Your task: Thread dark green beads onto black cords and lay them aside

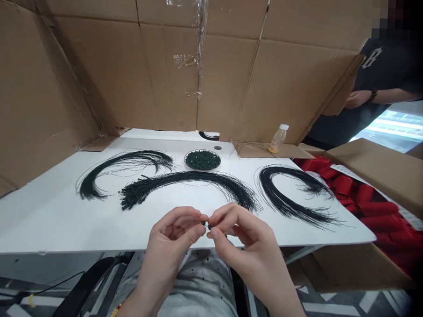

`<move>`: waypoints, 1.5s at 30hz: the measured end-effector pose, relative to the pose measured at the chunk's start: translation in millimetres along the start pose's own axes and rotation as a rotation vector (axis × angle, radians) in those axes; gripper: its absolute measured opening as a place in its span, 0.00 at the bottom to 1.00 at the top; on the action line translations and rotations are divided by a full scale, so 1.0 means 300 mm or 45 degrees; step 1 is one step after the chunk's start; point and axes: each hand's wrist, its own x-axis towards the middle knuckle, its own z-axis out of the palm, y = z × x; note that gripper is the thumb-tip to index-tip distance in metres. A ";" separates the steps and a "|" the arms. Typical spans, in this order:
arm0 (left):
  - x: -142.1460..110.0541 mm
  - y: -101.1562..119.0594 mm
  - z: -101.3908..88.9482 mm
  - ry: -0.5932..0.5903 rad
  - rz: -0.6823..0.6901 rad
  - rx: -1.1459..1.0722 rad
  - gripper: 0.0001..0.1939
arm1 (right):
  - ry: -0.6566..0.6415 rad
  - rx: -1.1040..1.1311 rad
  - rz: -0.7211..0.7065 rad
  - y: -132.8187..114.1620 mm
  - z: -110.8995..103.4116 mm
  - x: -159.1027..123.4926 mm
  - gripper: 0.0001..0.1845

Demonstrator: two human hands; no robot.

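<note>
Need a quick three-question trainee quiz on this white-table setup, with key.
1. True or false: the left hand and right hand meet at a small dark piece held between their fingertips.
2. How many arched bundles of thin dark green strands lie on the white tabletop?
3. Which is farthest from the hands?
A) the shallow round dish of dark green pellets
B) the small clear plastic bottle
C) the middle strand bundle

Key: 1. True. 2. Three. 3. B.
</note>
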 end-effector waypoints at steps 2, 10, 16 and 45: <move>-0.002 0.000 0.004 0.003 0.023 0.017 0.10 | -0.009 -0.007 0.006 0.001 0.000 0.000 0.11; -0.019 0.013 0.026 0.030 -0.007 -0.031 0.12 | -0.002 0.006 0.010 0.002 0.001 0.012 0.10; -0.020 0.020 0.032 0.025 -0.036 -0.057 0.13 | -0.006 -0.015 -0.016 -0.004 0.001 0.011 0.10; 0.004 -0.003 -0.008 -0.100 -0.039 -0.033 0.11 | -0.060 -0.226 -0.144 -0.008 -0.020 0.008 0.08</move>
